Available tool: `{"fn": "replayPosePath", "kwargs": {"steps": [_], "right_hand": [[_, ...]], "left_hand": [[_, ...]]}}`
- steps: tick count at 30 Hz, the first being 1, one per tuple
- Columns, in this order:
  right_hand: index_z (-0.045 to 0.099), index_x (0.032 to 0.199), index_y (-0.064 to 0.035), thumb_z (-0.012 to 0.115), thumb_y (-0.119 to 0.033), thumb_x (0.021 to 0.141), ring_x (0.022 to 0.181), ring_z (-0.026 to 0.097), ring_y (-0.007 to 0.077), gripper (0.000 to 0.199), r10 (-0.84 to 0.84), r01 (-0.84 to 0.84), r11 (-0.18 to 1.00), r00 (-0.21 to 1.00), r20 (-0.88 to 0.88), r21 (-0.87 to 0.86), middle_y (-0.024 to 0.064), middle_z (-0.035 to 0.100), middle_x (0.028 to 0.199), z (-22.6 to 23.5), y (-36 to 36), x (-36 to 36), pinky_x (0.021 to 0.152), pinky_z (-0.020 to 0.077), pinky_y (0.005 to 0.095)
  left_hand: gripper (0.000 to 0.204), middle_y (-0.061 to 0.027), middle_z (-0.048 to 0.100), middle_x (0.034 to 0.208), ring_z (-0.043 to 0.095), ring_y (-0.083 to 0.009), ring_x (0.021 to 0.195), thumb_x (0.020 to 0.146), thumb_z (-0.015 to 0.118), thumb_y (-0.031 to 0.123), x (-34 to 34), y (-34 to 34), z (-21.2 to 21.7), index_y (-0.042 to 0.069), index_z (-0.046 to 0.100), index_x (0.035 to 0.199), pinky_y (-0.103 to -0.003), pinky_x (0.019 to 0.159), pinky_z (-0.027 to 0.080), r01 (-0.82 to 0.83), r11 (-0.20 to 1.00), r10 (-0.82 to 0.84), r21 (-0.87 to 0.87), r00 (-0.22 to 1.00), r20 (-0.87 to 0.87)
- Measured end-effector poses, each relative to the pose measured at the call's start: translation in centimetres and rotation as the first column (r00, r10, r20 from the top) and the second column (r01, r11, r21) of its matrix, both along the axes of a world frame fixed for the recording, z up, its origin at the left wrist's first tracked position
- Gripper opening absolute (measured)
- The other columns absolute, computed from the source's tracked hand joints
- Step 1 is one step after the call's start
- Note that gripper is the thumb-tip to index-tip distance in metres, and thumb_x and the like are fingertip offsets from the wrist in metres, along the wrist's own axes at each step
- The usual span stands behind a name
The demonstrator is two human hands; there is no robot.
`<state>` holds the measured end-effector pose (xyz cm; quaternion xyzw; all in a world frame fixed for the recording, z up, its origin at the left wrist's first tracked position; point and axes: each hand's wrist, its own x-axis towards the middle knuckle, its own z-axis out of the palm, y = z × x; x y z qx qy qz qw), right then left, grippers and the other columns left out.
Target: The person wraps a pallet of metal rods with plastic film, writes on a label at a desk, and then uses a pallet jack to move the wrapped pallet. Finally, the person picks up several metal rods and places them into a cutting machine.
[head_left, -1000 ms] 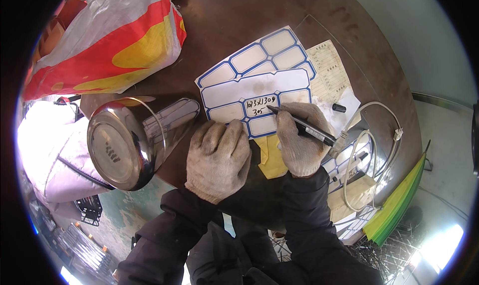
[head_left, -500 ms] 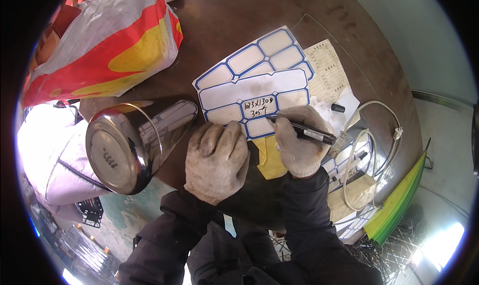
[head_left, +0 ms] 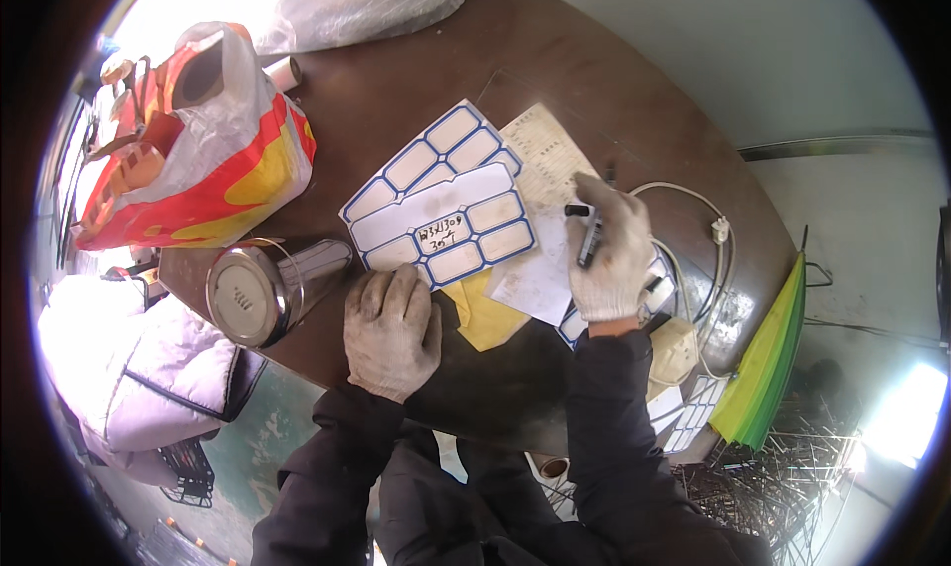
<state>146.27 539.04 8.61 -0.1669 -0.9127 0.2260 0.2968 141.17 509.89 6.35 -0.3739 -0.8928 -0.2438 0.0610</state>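
Both hands wore pale work gloves: the left hand [head_left: 394,330] lay back upward, fingers bent and side by side, their tips over the near edge of a label sheet [head_left: 490,259], seemingly to keep it from sliding; its underside was hidden, so what it gripped could not be told. The right hand [head_left: 616,264], raised to the right, was curled around a black marker [head_left: 590,239]. Beneath spread a brown table [head_left: 386,91], with a red, yellow and white bag [head_left: 263,160] at the far left and a shiny steel vessel [head_left: 242,304] nearer — both out of the hands' way. Mid-table, the label sheet overlapped a second sheet [head_left: 396,175], its handwritten label turned toward the person, probably for easy reading. A printed form [head_left: 550,155] lay beyond, while loose white paper [head_left: 540,279] and a folded yellow piece [head_left: 500,323] lay closer in. Smallest was a black cap [head_left: 577,210], beside the marker — whether the glove touched it could not be told.
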Motion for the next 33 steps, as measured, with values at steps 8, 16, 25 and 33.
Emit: {"fn": "replayPosePath", "kwargs": {"steps": [8,16,25,33], "right_hand": [[0.083,0.139,-0.0124,0.081,0.001,0.097,0.104,0.080,0.0391,0.044,0.116,-0.093,0.973,0.988,0.100,-0.213,0.0141,0.085,0.108,3.4,-1.6,2.7,0.092,0.0637,0.0487],[0.073,0.158,-0.0088,0.093,0.010,0.089,0.101,0.086,0.0280,0.074,0.347,-0.242,0.861,0.923,0.169,-0.447,0.0104,0.083,0.113,12.9,-11.7,12.1,0.087,0.0684,0.0402],[0.068,0.164,-0.0128,0.060,0.004,0.092,0.105,0.078,0.0442,0.074,0.500,-0.401,0.833,0.840,0.210,-0.380,0.0182,0.076,0.112,17.5,-17.3,14.4,0.091,0.0655,0.0516],[0.065,0.163,0.0057,0.074,-0.034,0.123,0.098,0.077,0.0152,0.057,0.206,-0.277,0.016,0.941,-0.267,-0.961,0.0128,0.086,0.115,23.4,-13.2,15.3,0.086,0.0630,0.0325]], "left_hand": [[0.032,-0.0123,0.077,0.126,0.073,-0.0391,0.118,0.089,0.086,0.005,0.3,-0.9,0.2,0.004,0.078,0.120,-0.054,0.110,0.059,0.102,0.984,-0.094,0.149,0.994,-0.056],[0.032,-0.0099,0.082,0.121,0.075,-0.0201,0.106,0.117,0.077,0.018,9.8,-3.2,7.5,0.003,0.076,0.145,-0.038,0.093,0.061,-0.414,0.862,-0.142,0.291,0.352,0.925],[0.039,-0.0067,0.080,0.129,0.071,-0.0134,0.113,0.126,0.065,0.025,11.2,-6.1,15.6,-0.003,0.069,0.154,-0.031,0.100,0.059,-0.361,0.917,-0.187,0.167,-0.020,0.982],[0.073,-0.0063,0.074,0.099,0.071,-0.0168,0.084,0.121,0.068,0.060,8.5,-6.1,23.6,-0.003,0.065,0.157,-0.031,0.074,0.058,-0.627,0.665,-0.561,0.406,-0.062,0.825]]}}
